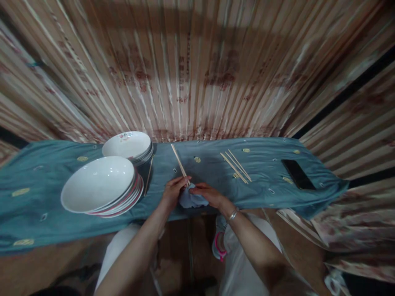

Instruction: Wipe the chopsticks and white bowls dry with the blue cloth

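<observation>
A pair of pale wooden chopsticks [178, 159] slants up and away from my left hand [173, 190], whose fingers are closed round them near the lower ends. My right hand [211, 194] pinches a light blue cloth [191, 199], which is bunched round the chopsticks' near ends and hangs at the table's front edge. Both hands are close together, with the cloth between them. Several loose chopsticks [236, 166] lie on the table to the right of my hands. Another chopstick [148, 177] lies to the left, beside the bowls.
A stack of large white bowls [98, 185] stands at the left front, with a second stack [128, 146] behind it. A black phone [298, 174] lies at the right end. A blue-green cloth [210, 152] covers the table, and a pleated curtain [197, 74] hangs behind it.
</observation>
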